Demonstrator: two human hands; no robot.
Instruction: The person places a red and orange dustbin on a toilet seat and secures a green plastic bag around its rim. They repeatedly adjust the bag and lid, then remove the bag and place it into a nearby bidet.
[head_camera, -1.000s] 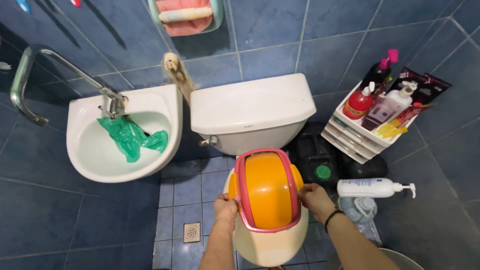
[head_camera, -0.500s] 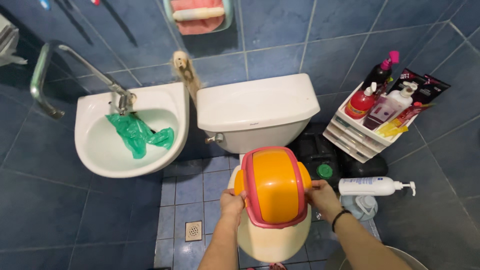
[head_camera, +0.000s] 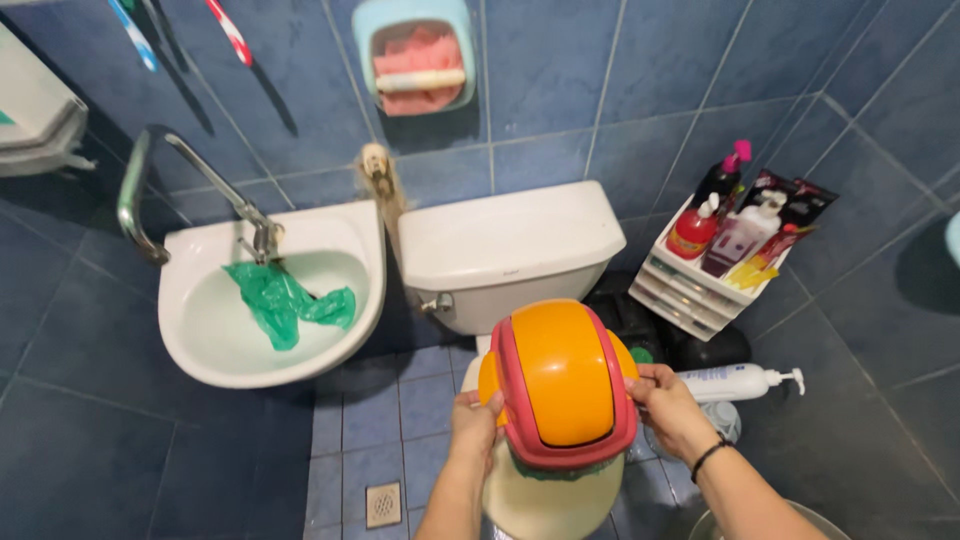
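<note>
Both hands are on the bin lid (head_camera: 562, 385), the orange swing top with its pink rim, sitting right in front of the toilet tank (head_camera: 510, 250). The left hand (head_camera: 476, 420) is clamped on the lid's left edge, fingers curled around the orange side knob; the right hand (head_camera: 668, 402) grips the right edge the same way, a dark band at its wrist. Under the lid the cream bin (head_camera: 548, 495) shows, with a strip of green liner peeking out where lid meets bin. The lid looks tilted a little toward the tank.

Left of the tank, a white sink (head_camera: 275, 300) with a crumpled green plastic bag (head_camera: 288, 303) lying in the bowl under the metal tap (head_camera: 190, 190). Right of the tank, a white drawer unit (head_camera: 700, 285) loaded with bottles, a red pump bottle (head_camera: 692, 228) among them. Below that unit, just right of the lid, a white pump bottle (head_camera: 738, 381) lies on its side. Above the tank, a pale blue wall holder (head_camera: 415, 55) with something pink in it. On the floor left of the bin, a square drain (head_camera: 384, 503)
</note>
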